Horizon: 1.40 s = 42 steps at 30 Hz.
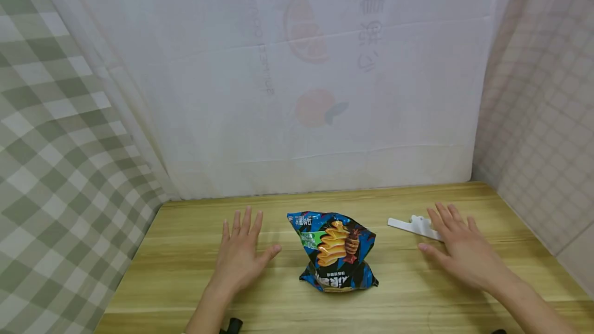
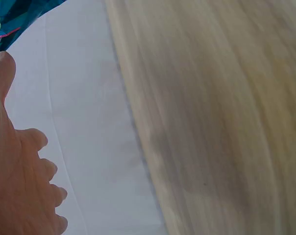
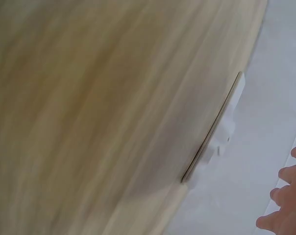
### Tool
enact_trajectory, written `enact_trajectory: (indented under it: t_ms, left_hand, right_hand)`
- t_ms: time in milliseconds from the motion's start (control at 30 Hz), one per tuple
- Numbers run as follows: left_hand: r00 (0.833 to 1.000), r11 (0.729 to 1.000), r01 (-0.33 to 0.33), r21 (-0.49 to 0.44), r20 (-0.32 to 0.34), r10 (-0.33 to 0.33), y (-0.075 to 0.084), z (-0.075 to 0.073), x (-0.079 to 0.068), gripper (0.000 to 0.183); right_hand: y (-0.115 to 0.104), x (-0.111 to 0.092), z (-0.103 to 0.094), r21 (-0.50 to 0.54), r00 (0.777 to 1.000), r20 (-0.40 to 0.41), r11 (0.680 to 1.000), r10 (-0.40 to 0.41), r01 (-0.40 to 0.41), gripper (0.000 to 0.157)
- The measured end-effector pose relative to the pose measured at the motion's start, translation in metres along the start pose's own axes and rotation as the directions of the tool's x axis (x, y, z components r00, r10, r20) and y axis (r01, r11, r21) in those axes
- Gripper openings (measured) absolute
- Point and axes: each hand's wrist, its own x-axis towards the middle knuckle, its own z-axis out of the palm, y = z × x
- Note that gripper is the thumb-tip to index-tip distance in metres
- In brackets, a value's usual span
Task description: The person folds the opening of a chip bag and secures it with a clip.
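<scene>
A blue and black chip bag (image 1: 341, 251), printed with yellow ridged chips, stands on the wooden table between the two hands. To its left is my left hand (image 1: 242, 256), fingers spread and holding nothing; the thumb points toward the bag. My right hand (image 1: 464, 251) is on the right side, its fingers extended above a white plastic bag clip (image 1: 413, 227). Part of the clip is hidden by that hand in the head view. The right wrist view shows the clip (image 3: 214, 129) lying on the table, apart from the fingertips (image 3: 280, 196).
Behind the wooden table (image 1: 195, 262) hangs a white cloth (image 1: 223, 117) with faint fruit prints. A green checked cloth (image 1: 55, 169) borders the left side, and a pale grid-patterned cloth (image 1: 547, 117) the right. A small black object (image 1: 234, 325) shows near the left forearm.
</scene>
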Motion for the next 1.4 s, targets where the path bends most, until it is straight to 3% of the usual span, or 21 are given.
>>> enact_trajectory:
  t_ms: [567, 967, 1133, 1400]
  left_hand:
    - [0.995, 0.997, -0.068, -0.033, -0.078, 0.065, 0.021, -0.001, -0.001, 0.094]
    - [0.969, 0.984, -0.148, -0.098, -0.212, 0.125, 0.037, -0.001, 0.001, 0.090]
    - [0.933, 0.971, -0.216, -0.105, -0.316, 0.174, 0.041, 0.000, 0.003, 0.087]
    - [0.845, 0.934, -0.337, -0.116, -0.474, 0.247, 0.047, 0.001, 0.009, 0.082]
  right_hand:
    - [-0.034, 0.010, 0.003, 0.033, 1.000, 0.009, 0.999, -0.022, 0.022, 0.089]
    - [-0.052, 0.012, 0.003, 0.109, 1.000, 0.012, 0.994, -0.021, 0.020, 0.090]
    - [-0.059, 0.012, 0.004, 0.153, 0.999, -0.025, 0.988, -0.026, 0.029, 0.088]
    - [-0.073, 0.014, 0.007, 0.244, 0.996, -0.092, 0.969, -0.001, 0.024, 0.087]
